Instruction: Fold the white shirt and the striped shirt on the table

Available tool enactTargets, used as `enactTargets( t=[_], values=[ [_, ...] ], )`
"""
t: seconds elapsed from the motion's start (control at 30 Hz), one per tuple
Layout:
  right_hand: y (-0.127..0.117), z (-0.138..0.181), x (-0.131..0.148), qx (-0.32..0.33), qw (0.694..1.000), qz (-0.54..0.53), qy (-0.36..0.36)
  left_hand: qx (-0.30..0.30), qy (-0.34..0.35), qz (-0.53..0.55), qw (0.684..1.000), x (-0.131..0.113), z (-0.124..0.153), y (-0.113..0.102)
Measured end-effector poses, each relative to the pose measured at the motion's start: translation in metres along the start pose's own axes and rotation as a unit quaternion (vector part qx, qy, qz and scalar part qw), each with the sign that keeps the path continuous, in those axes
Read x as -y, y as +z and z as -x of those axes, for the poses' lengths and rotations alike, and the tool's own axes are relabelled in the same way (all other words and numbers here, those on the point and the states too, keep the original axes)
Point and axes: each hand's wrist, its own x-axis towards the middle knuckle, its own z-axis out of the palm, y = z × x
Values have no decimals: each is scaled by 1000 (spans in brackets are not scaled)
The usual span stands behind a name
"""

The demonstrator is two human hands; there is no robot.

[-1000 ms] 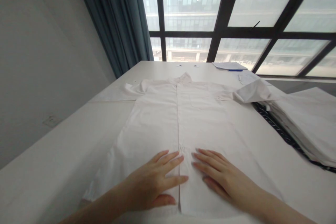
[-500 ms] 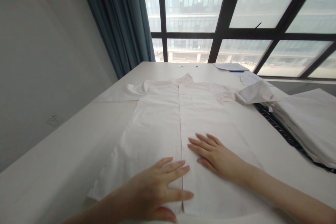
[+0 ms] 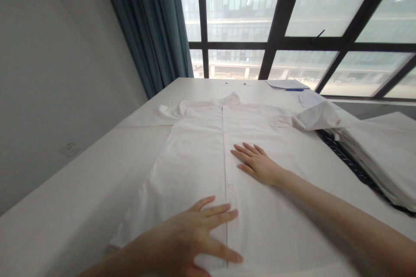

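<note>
A pale pink short-sleeved shirt (image 3: 195, 147) lies spread out front up on the white table (image 3: 81, 181), collar toward the window. My left hand (image 3: 195, 236) rests flat and open on the shirt's lower hem, fingers spread across the button placket. My right hand (image 3: 255, 162) lies flat and open on the shirt's right half, further up near the middle, with my forearm stretched over the cloth. Neither hand holds anything.
A stack of folded white garments (image 3: 380, 151) sits at the right over dark striped fabric. Papers and a blue pen (image 3: 294, 89) lie at the far edge by the window. A blue curtain (image 3: 149, 30) hangs at the back left; a wall runs along the left.
My right hand has slid up the shirt away from me, from beside the left hand near the hem to the middle. My left hand has stayed near the hem.
</note>
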Motion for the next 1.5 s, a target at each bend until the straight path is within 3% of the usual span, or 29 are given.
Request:
enactTargets(
  t=[0.23,0.5,1.03,1.2,1.37,1.5],
  values=[
    [5,-39,-14,-12,999,17,38,-10,5,-5,1000,2,0,2],
    [6,-85,-30,-20,994,19,103,52,-22,-1,998,0,-2,-3],
    [13,-140,-72,-39,981,16,192,29,-26,32,999,-1,-8,-9],
    [9,-137,-101,-56,976,24,210,60,-40,11,997,-4,-9,-13],
    [-1,-108,-136,-80,963,43,252,66,-40,-7,997,-7,-11,-15],
    [-4,-81,-139,-118,957,77,254,51,-39,-17,998,-7,-10,-11]
  ],
)
